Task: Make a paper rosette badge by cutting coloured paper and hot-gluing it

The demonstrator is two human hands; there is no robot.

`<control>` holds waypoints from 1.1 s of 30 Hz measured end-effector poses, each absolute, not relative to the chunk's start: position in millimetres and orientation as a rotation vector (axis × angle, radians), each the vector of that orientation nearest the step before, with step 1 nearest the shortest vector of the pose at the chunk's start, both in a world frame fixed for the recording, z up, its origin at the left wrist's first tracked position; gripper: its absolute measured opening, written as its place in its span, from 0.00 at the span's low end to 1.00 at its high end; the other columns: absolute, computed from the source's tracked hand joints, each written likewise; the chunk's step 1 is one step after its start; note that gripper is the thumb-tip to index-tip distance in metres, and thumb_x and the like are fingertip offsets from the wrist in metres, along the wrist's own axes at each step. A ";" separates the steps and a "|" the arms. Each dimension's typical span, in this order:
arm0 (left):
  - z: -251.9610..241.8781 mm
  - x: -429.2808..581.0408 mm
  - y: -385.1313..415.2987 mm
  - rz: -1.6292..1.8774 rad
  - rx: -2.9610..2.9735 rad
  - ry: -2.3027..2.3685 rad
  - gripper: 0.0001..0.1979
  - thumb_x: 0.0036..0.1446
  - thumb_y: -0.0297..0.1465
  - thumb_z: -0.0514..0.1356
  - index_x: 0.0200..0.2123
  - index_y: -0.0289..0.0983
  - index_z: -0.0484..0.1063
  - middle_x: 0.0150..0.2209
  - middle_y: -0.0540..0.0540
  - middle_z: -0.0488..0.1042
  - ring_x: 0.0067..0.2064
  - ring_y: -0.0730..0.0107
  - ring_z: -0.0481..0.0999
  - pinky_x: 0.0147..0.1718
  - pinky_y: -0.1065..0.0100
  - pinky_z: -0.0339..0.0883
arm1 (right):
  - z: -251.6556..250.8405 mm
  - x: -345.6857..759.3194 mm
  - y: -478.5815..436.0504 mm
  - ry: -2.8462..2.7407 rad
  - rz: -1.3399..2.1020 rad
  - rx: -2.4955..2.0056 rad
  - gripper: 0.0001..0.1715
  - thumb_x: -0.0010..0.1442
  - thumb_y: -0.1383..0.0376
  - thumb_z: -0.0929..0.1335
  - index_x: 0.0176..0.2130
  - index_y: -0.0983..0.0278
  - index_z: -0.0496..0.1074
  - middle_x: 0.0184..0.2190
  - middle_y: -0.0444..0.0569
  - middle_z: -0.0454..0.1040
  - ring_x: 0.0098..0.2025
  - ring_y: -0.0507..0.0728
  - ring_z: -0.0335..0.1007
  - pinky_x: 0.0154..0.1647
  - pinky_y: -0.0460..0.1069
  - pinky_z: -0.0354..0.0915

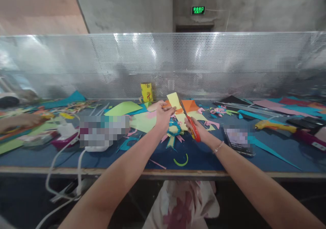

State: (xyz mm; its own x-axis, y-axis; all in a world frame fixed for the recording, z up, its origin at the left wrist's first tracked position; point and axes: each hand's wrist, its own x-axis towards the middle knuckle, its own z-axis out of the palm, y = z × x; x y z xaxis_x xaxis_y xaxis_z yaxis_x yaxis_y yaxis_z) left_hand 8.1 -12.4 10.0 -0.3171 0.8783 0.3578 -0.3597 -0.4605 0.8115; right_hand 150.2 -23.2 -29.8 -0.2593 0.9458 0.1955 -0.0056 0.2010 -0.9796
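Observation:
Between the fingers of my left hand [163,115] is a small pale yellow piece of paper [173,100], held up above the table. My right hand [201,129] grips red-handled scissors [194,128], whose blades point up and to the left, close to the paper's right edge. Whether the blades touch the paper I cannot tell. Below my hands lies a paper rosette [174,128] with a teal ring and pale and pink tails. Behind them is an orange sheet [189,105], and a curved green paper strip [181,161] lies nearer the table's front edge.
A phone [238,141] and a yellow-tipped glue gun [276,126] lie to the right. A white-corded box [99,148], partly blurred, sits left. A yellow packet [146,92] stands by the perforated metal screen [114,62]. Another person's hand [21,121] is at far left.

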 end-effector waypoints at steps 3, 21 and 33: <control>10.8 8.4 -11.9 1.798 1.032 0.804 0.20 0.35 0.26 0.66 0.34 0.35 0.65 0.23 0.52 0.70 0.26 0.76 0.70 0.29 0.72 0.63 | -29.7 151.3 -23.7 -1.575 1.205 -0.953 0.27 0.44 0.43 0.66 0.28 0.61 0.57 0.20 0.37 0.54 0.20 0.46 0.50 0.20 0.44 0.50; 11.2 12.0 -16.5 1.725 1.008 0.690 0.13 0.35 0.26 0.66 0.29 0.34 0.70 0.30 0.48 0.74 0.29 0.73 0.73 0.33 0.69 0.67 | -22.6 150.8 -36.9 -1.709 1.138 -0.950 0.25 0.49 0.43 0.63 0.30 0.61 0.56 0.20 0.37 0.54 0.21 0.47 0.51 0.21 0.45 0.51; 12.0 12.2 -19.6 1.656 0.980 0.726 0.10 0.38 0.27 0.65 0.28 0.33 0.70 0.26 0.48 0.73 0.28 0.74 0.74 0.31 0.72 0.66 | -22.3 149.6 -35.0 -1.687 1.139 -0.947 0.22 0.49 0.46 0.64 0.29 0.61 0.56 0.21 0.39 0.56 0.22 0.48 0.52 0.21 0.46 0.52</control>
State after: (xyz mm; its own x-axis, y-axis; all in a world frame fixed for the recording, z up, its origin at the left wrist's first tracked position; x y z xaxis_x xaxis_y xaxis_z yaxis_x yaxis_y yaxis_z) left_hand 12.2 -19.6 12.0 -0.1339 0.9588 0.2506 -0.4657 -0.2841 0.8381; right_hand 149.6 -35.0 -22.3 -0.3357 0.9111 0.2392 0.1186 0.2928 -0.9488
